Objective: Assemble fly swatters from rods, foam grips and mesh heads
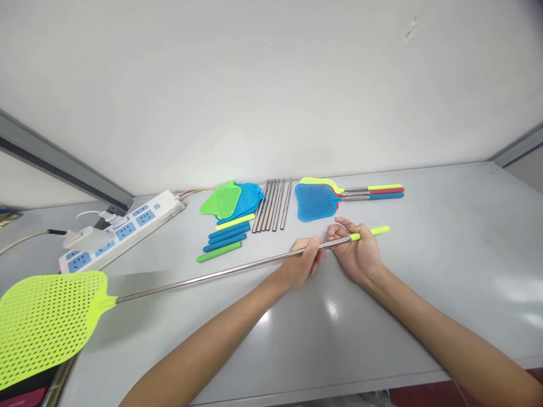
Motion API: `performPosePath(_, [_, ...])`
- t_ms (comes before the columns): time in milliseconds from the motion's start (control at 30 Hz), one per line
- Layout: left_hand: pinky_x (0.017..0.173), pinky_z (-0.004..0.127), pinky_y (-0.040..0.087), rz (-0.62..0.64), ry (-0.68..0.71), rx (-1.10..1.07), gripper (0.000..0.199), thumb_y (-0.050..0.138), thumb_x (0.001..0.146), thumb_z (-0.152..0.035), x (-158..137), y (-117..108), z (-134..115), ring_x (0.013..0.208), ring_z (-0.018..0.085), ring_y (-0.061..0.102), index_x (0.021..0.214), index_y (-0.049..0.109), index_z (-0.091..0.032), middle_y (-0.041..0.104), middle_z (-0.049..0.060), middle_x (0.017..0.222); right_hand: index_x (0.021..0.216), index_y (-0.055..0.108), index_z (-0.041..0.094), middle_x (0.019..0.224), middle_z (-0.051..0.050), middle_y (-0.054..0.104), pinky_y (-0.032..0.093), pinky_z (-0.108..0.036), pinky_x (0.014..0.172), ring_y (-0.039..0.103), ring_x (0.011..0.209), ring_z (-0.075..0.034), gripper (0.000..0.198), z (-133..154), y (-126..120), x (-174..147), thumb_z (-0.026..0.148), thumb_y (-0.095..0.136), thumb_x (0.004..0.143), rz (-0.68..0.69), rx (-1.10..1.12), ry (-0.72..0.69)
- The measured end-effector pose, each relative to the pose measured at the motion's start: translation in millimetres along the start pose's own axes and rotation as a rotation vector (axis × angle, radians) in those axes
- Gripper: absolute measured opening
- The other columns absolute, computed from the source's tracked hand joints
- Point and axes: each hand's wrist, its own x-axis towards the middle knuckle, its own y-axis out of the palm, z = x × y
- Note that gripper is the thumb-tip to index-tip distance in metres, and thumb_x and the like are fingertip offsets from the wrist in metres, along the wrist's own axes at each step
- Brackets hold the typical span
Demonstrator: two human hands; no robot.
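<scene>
A long fly swatter (pixel 212 275) stretches across the table, its yellow-green mesh head at the far left and its metal rod extended. My left hand (pixel 300 263) is closed round the rod near its right end. On the yellow grip (pixel 379 230) at that end, my right hand (pixel 360 257) has its thumb laid over the sleeve, with the other fingers loosely curled. Just beyond my hands lie finished-looking swatters with a blue head (pixel 316 202), a yellow head and a red one mostly hidden beneath.
Several metal rods (pixel 271 206) lie side by side at the back. Left of them are green (pixel 223 200) and blue mesh heads (pixel 252 195), with loose coloured grips (pixel 229 233) in front. A white power strip (pixel 136 226) with plugs and cables sits at the left.
</scene>
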Motion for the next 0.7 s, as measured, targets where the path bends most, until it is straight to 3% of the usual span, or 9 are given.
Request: performPosePath(700, [0.046, 0.022, 0.027, 0.035, 0.034, 0.212, 0.046, 0.023, 0.088, -0.043, -5.5, 4.8, -10.2, 0.046, 0.009, 0.037, 0.056, 0.042, -0.016, 0.037, -0.004, 0.046, 0.059, 0.043, 0.019, 0.046, 0.003, 0.033, 0.037, -0.023, 0.045, 0.034, 0.043, -0.011, 0.010, 9.3, -1.3, 8.0, 0.015, 0.042, 0.068, -0.126, 0.030, 0.042])
